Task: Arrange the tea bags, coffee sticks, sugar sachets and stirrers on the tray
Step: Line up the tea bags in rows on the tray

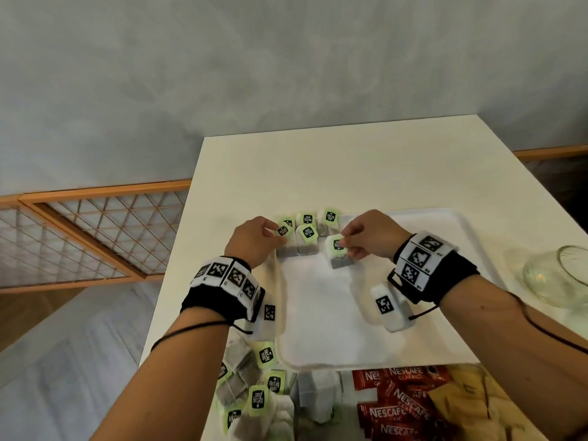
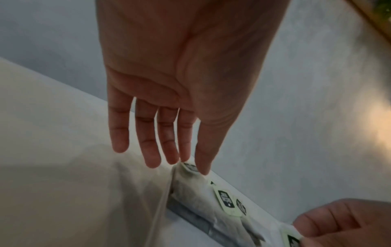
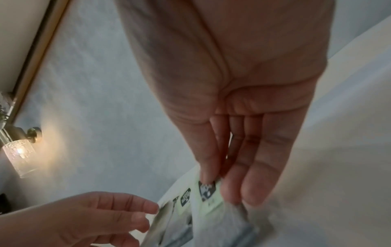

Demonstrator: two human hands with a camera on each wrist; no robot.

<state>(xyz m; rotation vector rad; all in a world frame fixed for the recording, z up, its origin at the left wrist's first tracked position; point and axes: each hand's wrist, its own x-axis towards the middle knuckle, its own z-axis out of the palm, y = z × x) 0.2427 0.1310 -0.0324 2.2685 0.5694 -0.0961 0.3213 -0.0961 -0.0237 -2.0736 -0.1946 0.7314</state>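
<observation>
Where the surface point(image 1: 318, 173) ran nearest the wearer, loose stock lay unsorted: a heap of tea bags point(image 1: 251, 386) with green tags to the left, red coffee sticks point(image 1: 394, 405) to the right, and yellowish sachets point(image 1: 471, 396) further right, probably the sugar; no stirrers could be made out. Beyond these lay the white tray point(image 1: 321, 338), its near and middle floor bare, its long axis running left to right. At its far left corner stood the placed tea bags point(image 1: 307, 240), two short rows with tags toward the far rim. The left hand point(image 1: 251, 241) worked the left end of the near row, its grip a light pinch of thumb and forefinger on the tag of the end bag point(image 1: 284, 240), the other fingers straight. The right hand point(image 1: 366, 237) held the newest tea bag point(image 1: 338, 253) by its tag, thumb against fingertips, the bag's body hanging toward the wearer and skewed against the row. That bag lay just right of the near row, apart from it by a narrow gap; judged, the coming move was leftward and slightly away, squaring its long axis with its neighbours. A glass jar point(image 1: 560, 275) lay off the tray, far right.
</observation>
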